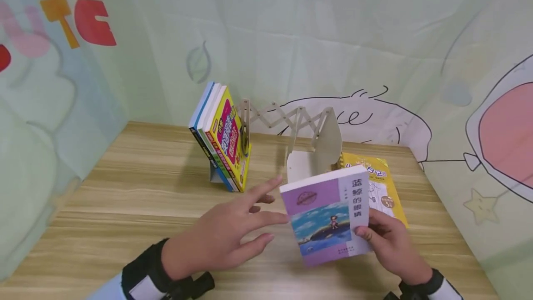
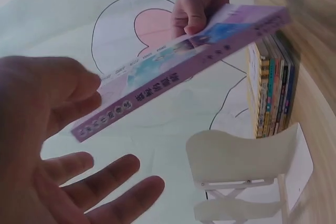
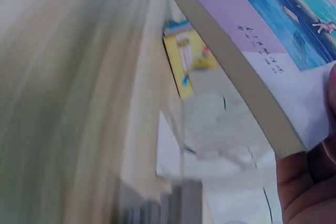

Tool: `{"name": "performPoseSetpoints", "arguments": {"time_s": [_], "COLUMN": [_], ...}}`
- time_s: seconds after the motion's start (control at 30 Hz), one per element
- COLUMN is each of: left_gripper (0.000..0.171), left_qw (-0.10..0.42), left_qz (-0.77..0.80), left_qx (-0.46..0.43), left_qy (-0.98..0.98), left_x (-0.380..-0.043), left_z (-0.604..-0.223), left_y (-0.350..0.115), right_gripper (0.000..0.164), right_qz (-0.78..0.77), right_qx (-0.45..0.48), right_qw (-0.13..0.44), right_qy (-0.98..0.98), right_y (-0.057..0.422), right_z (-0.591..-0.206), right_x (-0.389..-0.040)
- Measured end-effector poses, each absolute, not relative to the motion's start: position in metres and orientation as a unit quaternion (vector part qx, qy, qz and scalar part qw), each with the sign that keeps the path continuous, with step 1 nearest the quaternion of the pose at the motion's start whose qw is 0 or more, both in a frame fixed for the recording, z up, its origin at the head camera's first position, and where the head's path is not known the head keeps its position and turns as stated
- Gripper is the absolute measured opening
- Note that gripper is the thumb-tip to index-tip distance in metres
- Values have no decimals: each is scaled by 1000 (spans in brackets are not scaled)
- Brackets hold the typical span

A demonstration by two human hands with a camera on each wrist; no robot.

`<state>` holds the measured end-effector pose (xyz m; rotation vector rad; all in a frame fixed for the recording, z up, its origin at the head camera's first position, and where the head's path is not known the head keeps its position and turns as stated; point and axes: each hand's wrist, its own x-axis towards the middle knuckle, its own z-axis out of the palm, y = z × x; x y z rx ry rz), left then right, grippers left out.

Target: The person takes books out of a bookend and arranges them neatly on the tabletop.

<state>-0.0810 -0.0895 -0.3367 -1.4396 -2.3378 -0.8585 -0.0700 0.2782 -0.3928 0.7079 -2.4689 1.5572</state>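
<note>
A paperback book (image 1: 318,230) with a purple and white cover and a blue sea picture is held up over the table, tilted. My right hand (image 1: 393,246) grips its right edge, thumb on the front cover and fingers behind. Beside the book's left edge is my left hand (image 1: 225,233), fingers spread and nearly straight. In the left wrist view, the left thumb side overlaps the end of the purple spine (image 2: 178,80); whether it touches, I cannot tell. The right wrist view shows the book's page edge (image 3: 236,72) close up.
A white expandable bookend rack (image 1: 326,142) stands at the back of the wooden table (image 1: 137,198). Several books (image 1: 225,142) lean at its left end. Behind the held book, a yellow spiral-bound book (image 1: 389,184) tops a stack. A printed cloth (image 1: 258,36) hangs behind.
</note>
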Motion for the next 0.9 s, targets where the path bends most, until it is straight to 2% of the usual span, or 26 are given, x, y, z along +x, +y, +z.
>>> {"name": "performPoseSetpoints", "arguments": {"time_s": [0.2,0.43,0.5,0.67,0.77,0.9], "left_gripper": [38,36,35,35,34,33], "left_qw": [138,134,127,106,97,86], "left_qz": [-276,-269,-270,-274,-272,-269], "left_qx": [-475,-468,-464,-451,-445,-443], "left_qy": [-824,-831,-834,-843,-848,-851], "left_x": [-83,-86,-86,-86,-85,-85], "left_z": [-341,-347,-349,-353,-355,-358], "left_y": [-95,-98,-98,-99,-99,-100], "right_gripper": [32,33,43,79,83,83], "right_qz": [497,698,716,692,641,555], "right_qx": [121,45,9,-96,-138,-171], "right_qw": [78,119,119,33,-25,-61], "right_qy": [-855,-705,-688,-715,-755,-812], "right_y": [310,337,342,356,359,361], "right_z": [-381,-382,-382,-383,-387,-393], "right_x": [-74,-84,-89,-103,-111,-119]}}
